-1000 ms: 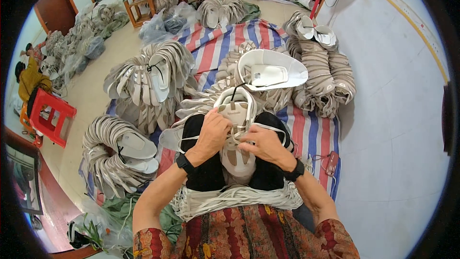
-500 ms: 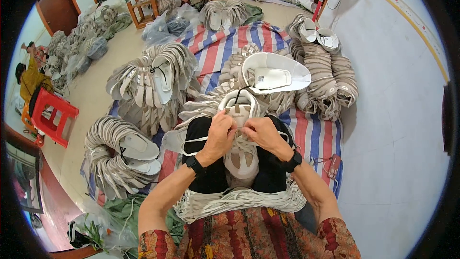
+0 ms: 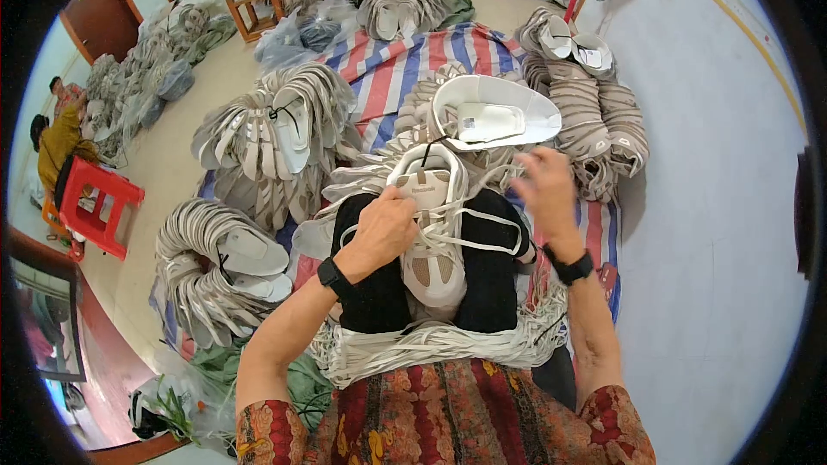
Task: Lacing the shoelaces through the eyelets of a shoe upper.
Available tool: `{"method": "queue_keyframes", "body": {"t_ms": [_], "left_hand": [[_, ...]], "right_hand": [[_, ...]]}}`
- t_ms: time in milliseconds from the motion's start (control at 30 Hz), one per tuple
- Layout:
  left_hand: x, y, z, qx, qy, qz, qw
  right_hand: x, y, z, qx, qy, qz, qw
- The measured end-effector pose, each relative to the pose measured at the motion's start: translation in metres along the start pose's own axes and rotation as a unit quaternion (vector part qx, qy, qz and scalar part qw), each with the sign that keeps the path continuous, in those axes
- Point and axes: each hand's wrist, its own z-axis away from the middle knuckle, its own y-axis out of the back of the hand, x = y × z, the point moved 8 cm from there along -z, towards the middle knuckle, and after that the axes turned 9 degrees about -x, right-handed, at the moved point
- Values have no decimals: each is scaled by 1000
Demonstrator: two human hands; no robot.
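Shoe upper (image 3: 433, 245), off-white w/ tan panels, is located btwn. the thighs (image 3: 372, 306) in black trousers, directly ahead of the torso. Long axis: fore-aft, approx. in line w/ the body midline. Toe is pointed toward the torso; heel & collar are directed away. Opening is faced up, w/ the tongue (image 3: 426, 182) exposed.

L hand (image 3: 385, 226): nearer hand, in contact. Fingers are closed on the L edge of the upper, next to the tongue; whether a lace strand is also pinched there cannot be told. R hand (image 3: 546, 191): raised clear, R of the collar. Fingers are part-curled & blurred; whether a lace end is gripped cannot be told. From the R hand, the upper is positioned to the L and toward the torso.

White lace (image 3: 495, 219) is crossed over the upper, w/ a loop extended over the R thigh. Black cord (image 3: 434, 145) is attached at the heel. Lace bundle (image 3: 439, 357) is laid across the lap. Beyond the heel, a white-lined upper (image 3: 536, 117) is set on a pile. L stack (image 3: 245, 133) & R stack (image 3: 581, 125) are placed on the striped sheet (image 3: 376, 86). Red stool (image 3: 99, 207) is located far L.
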Motion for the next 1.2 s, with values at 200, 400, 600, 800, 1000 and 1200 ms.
{"method": "queue_keyframes", "body": {"t_ms": [200,400,600,800,1000,1200], "left_hand": [[-9,-2,2,20,60,149,987],[-11,2,6,67,35,202,977],[17,10,4,46,-69,16,996],[-1,15,2,123,17,100,987],[-3,19,2,115,33,157,980],[-19,25,11,90,83,226,966]], "right_hand": [[-93,-47,7,-55,157,-147,975],[-90,-54,8,-78,146,-189,968],[-85,-57,2,-116,153,-210,959],[-91,-64,2,-106,117,-152,976],[-89,-66,0,-94,90,-174,976],[-90,-65,-2,-123,88,-179,972]]}}
